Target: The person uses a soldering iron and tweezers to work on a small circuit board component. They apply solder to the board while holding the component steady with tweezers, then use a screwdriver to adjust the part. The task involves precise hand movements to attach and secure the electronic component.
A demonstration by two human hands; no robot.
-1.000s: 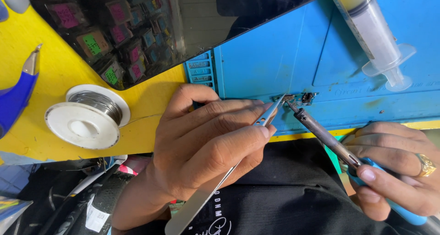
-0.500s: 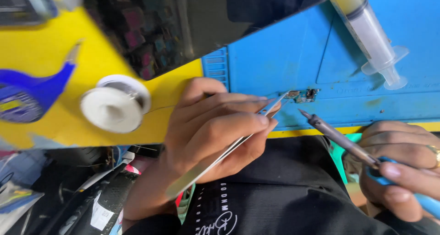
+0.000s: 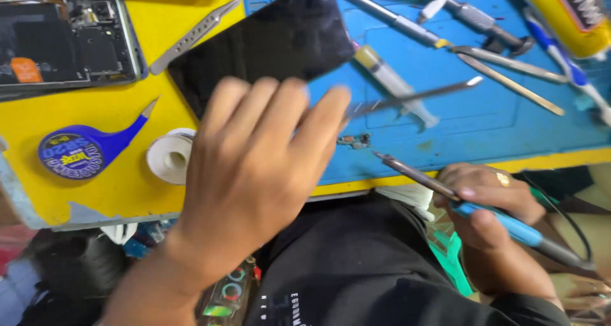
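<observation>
My left hand (image 3: pixel 254 173) is lifted above the bench, blurred, with its back to the camera and its fingers close together. Thin metal tweezers (image 3: pixel 420 96) stick out to the right from its fingertips, above the blue mat (image 3: pixel 509 129). My right hand (image 3: pixel 487 205) rests at the bench's front edge and grips a soldering iron with a blue handle (image 3: pixel 503 224). The iron's tip points up and left, just short of a tiny component (image 3: pixel 355 140) lying on the mat.
A dark phone screen (image 3: pixel 267 40) lies across the yellow bench top (image 3: pixel 95 110), with an opened phone (image 3: pixel 63 40) at the far left. Nearby are a solder spool (image 3: pixel 167 157), a blue squeeze tube (image 3: pixel 79 151), a syringe (image 3: pixel 394 84), spare tweezers (image 3: pixel 197 30) and several hand tools (image 3: pixel 503 59).
My left hand has lifted off the small component and swung up towards the camera, taking the tweezers with it. The view has shifted, so more of the bench shows. The iron stays beside the component.
</observation>
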